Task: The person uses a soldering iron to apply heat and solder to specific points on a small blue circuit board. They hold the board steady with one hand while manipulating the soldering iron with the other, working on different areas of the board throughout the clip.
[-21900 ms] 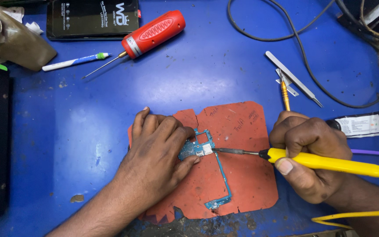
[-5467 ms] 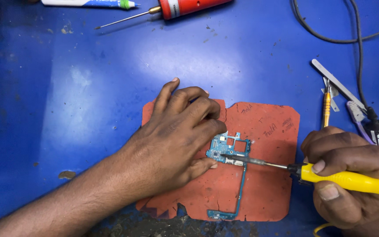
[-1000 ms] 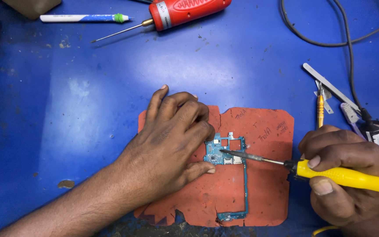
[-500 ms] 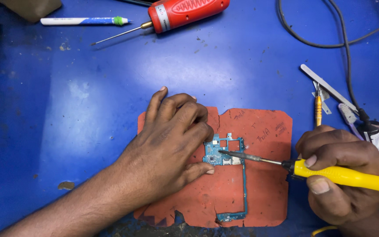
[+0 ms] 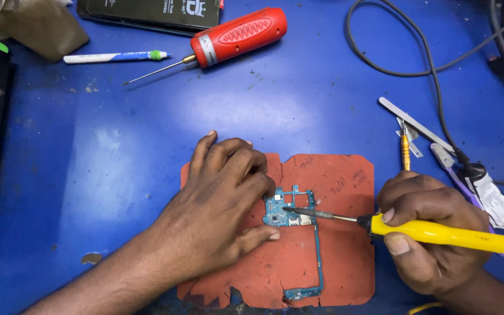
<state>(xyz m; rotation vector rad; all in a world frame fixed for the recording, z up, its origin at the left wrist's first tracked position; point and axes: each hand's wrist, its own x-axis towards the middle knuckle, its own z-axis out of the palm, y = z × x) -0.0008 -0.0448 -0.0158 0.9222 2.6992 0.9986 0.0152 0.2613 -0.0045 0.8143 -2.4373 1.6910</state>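
Blue tabletop, head view only. Orange-red mat sits near centre, edges ragged on the near side. Teal circuit board lies on the mat: wider block at its far end, thin L-shaped strip running down the right side toward the near edge. Left hand rests palm-down on the mat's left part, fingers curled together, fingertips pressed against the board's left edge, thumb lying along the near side of it. Right hand is wrapped around a yellow-handled soldering iron, thumb on top of the handle; metal tip reaches left and touches the board's wider block. Far left: red electric screwdriver with its thin bit pointing left, white pen just beside it, dark phone at the far edge. Right of the mat: metal tweezers, small orange-handled tool, crumpled tube, black cable looping across the far right.
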